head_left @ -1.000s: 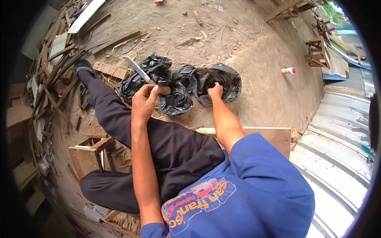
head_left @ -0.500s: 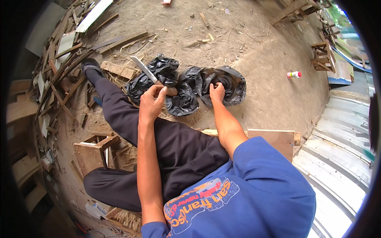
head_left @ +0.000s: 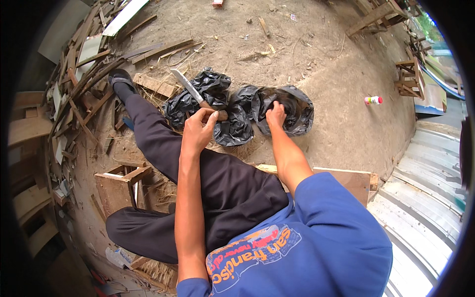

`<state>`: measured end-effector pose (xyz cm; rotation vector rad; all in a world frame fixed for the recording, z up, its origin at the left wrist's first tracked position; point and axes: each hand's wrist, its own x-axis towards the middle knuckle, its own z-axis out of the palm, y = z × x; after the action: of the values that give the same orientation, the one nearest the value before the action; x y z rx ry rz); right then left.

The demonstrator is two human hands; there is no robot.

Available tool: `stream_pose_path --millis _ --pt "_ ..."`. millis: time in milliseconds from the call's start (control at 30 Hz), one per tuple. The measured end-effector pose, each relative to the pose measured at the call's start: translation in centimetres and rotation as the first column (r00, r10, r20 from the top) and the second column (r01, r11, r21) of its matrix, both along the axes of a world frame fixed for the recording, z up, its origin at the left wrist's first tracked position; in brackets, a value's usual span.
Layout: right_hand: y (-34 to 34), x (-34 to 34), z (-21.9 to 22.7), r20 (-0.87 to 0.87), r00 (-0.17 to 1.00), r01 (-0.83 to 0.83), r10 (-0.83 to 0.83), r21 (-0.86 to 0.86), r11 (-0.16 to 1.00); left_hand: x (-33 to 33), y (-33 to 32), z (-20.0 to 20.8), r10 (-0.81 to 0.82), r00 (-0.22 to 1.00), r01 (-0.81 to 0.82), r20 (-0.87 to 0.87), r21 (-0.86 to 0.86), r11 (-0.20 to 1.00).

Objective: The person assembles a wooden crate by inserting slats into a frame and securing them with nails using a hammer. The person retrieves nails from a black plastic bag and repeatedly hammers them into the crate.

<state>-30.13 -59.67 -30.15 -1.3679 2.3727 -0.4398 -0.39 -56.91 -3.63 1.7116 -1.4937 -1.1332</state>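
My left hand [head_left: 198,129] is closed round the brown wooden handle of a long knife [head_left: 187,85], whose grey blade slants up to the far left. Beneath and behind the knife lies a crumpled black plastic bag [head_left: 213,86]. To its right is another black plastic bag [head_left: 299,106] with its mouth spread open, resting on the dirt. My right hand [head_left: 276,116] reaches into that mouth with curled fingers gripping the plastic; the fingertips are partly hidden. What the bag holds is too dark to make out.
Scrap wood [head_left: 81,94] is piled along the left. A small wooden stool [head_left: 116,190] lies by my bent leg. A white bottle with a red cap [head_left: 373,100] sits to the right, near corrugated metal sheets [head_left: 420,183]. A wooden board [head_left: 346,183] is beside my right arm.
The whole view has shifted slightly. My right hand has moved a little within the bag's mouth, and my left hand remains on the knife handle.
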Motion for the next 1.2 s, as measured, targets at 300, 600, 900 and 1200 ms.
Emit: stream_pose_path --millis 300,600,900,1200 --pt "1.2 0.1 3.6 -0.160 0.943 0.324 -0.292 0.247 0.913 -0.3 -0.1 0.0 -0.002 1.000 0.002 0.006 0.026 1.000" --pt "1.1 -1.0 3.2 0.093 0.924 0.325 -0.370 0.317 0.891 -1.4 0.0 -0.3 -0.034 0.997 0.036 0.075 -0.023 0.999" --pt "1.3 -3.3 -0.7 0.020 0.987 0.152 -0.162 0.250 0.956 -1.5 0.7 0.3 0.030 0.999 -0.033 -0.018 -0.157 0.987" --pt "-6.7 -1.0 9.0 -0.101 0.990 -0.131 0.096 -0.440 0.888 -0.9 1.1 3.3 0.172 0.903 -0.322 -0.393 -0.355 0.878"
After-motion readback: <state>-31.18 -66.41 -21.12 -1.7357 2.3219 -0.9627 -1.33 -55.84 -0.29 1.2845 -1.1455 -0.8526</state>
